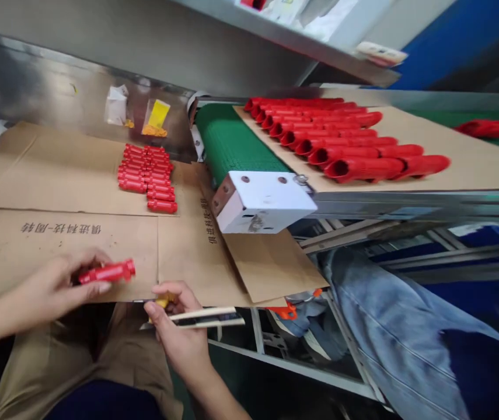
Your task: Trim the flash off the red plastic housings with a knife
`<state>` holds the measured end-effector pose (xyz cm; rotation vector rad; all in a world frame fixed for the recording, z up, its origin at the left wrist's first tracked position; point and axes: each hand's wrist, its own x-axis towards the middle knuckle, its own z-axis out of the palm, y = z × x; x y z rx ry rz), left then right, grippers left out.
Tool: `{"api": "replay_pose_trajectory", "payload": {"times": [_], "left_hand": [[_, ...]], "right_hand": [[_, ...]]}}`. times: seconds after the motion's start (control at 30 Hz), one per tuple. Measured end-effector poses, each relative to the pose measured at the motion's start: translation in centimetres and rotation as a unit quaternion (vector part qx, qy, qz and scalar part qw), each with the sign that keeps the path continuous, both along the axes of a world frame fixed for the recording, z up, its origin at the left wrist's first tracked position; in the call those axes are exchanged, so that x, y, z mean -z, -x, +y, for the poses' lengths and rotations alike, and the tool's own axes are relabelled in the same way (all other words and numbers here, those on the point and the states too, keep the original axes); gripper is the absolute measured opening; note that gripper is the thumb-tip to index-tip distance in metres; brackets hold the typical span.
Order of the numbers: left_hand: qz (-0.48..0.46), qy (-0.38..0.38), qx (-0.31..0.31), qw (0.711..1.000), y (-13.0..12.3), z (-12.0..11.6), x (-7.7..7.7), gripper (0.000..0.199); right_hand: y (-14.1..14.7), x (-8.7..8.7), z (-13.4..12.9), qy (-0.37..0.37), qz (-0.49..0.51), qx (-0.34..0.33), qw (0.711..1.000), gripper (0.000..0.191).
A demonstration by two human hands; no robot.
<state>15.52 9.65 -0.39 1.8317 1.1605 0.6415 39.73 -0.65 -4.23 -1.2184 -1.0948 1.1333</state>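
Over the front part of the cardboard, my left hand (63,283) is closed on a small red tubular part (108,272), which points to the right. My right hand (179,326) is closed round a knife-like tool (208,318) with a pale handle and dark middle; its thin tip points left. Something yellow (164,301) shows between the fingers of that hand. The two hands are apart, near the front edge of the cardboard. Behind them, several small red parts (146,175) lie in close rows on the cardboard (56,192).
To the right, a green conveyor belt (231,143) with a white end block (267,201) carries a cardboard sheet (472,169) with rows of larger red tubes (363,169). Small bags (157,116) lie at the back. A person's jeans (398,326) show at the right.
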Motion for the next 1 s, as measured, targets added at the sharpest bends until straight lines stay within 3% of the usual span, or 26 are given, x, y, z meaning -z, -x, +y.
{"api": "replay_pose_trajectory", "payload": {"times": [0.03,0.1,0.2,0.27,0.43,0.6,0.7,0.8,0.87,0.93,1.0], "left_hand": [[-0.041,0.075,0.016,0.996,0.8,-2.8,0.2,0.027],[-0.123,0.182,-0.025,0.975,1.8,-7.4,0.9,0.028],[-0.212,0.24,-0.166,0.933,2.4,-11.6,2.4,0.03],[-0.239,0.238,-0.218,0.916,2.6,-13.0,3.2,0.03],[-0.227,0.174,-0.319,0.904,3.1,-14.5,4.0,0.035],[-0.223,0.141,-0.346,0.9,3.1,-15.2,3.8,0.031],[-0.243,0.078,-0.336,0.907,2.9,-15.5,4.1,0.025],[-0.282,0.097,-0.347,0.889,2.3,-15.4,4.7,0.046],[-0.314,0.134,-0.375,0.862,2.0,-15.0,5.1,0.048],[-0.343,0.164,-0.394,0.836,1.7,-14.6,5.1,0.037],[-0.344,0.169,-0.401,0.832,1.4,-14.2,5.0,0.032]], "right_hand": [[0.6,-0.1,0.4,0.018,0.017,-0.041,0.999,0.034],[1.9,-0.3,1.0,0.049,0.028,-0.106,0.993,0.039],[3.7,-0.2,0.7,0.078,0.024,-0.125,0.989,0.045],[4.9,0.2,-0.1,0.091,0.03,-0.135,0.986,0.046],[6.6,1.0,-2.4,0.067,0.003,-0.149,0.987,0.034],[6.2,1.0,-3.5,-0.121,-0.185,-0.126,0.967,0.023],[6.3,1.3,-3.9,-0.07,-0.188,-0.119,0.972,0.024],[6.9,1.8,-4.2,-0.03,-0.16,-0.153,0.975,0.022],[7.2,2.0,-4.2,-0.106,-0.197,-0.156,0.962,0.021],[7.3,2.0,-3.9,-0.217,-0.244,-0.153,0.933,0.018],[7.3,1.9,-3.5,-0.306,-0.27,-0.157,0.9,0.015]]}}
